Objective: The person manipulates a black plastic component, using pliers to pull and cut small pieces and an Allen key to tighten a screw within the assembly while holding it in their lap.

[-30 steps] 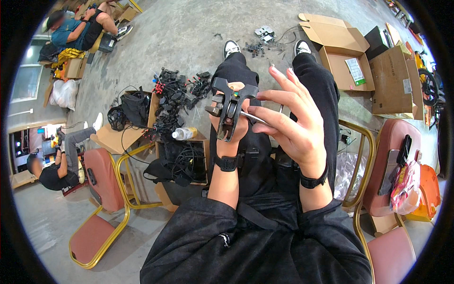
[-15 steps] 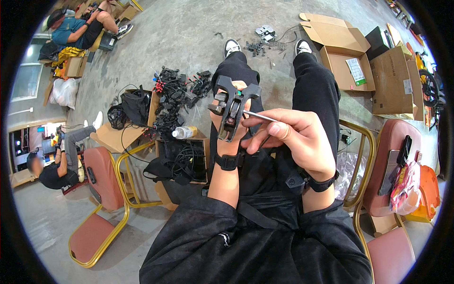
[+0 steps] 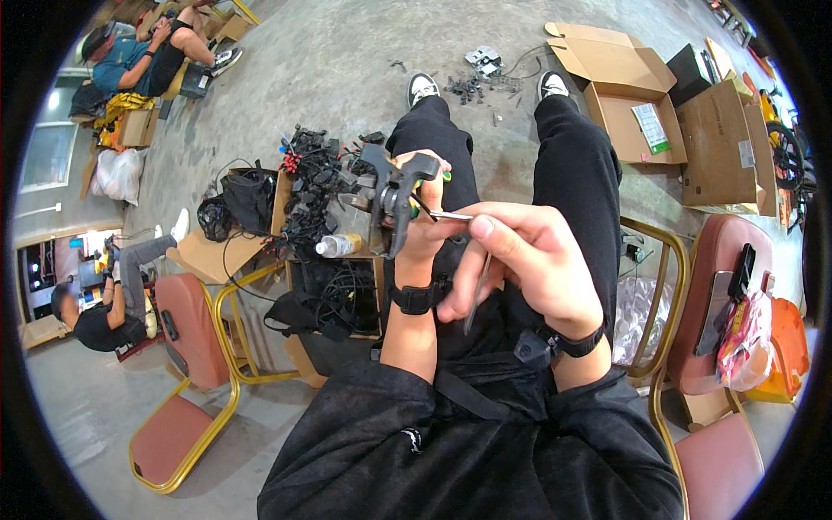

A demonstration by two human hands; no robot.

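My left hand [image 3: 421,241] is closed around a black forked mechanical part [image 3: 394,195], raised above my lap. Its two prongs point away from me, and a thin green and yellow detail shows along its right side. Between the thumb and fingers of my right hand [image 3: 546,264] is a slim metal tool [image 3: 452,216], whose exact kind I cannot make out. The tool's tip is beside the right side of the forked part; whether they touch is unclear. A thin dark piece shows at that tip. More of the metal extends below my right fingers.
Tangled black parts and cables [image 3: 312,186] lie on the floor at left, near a clear bottle [image 3: 338,244] and a box of cables [image 3: 334,299]. An open cardboard box [image 3: 602,104] lies at far right. Chairs [image 3: 192,329] flank me; two other people sit at left.
The forked part has moved left and turned, showing more of its side. My right hand has shifted slightly left, and the tool's lower length now shows beneath the fingers.
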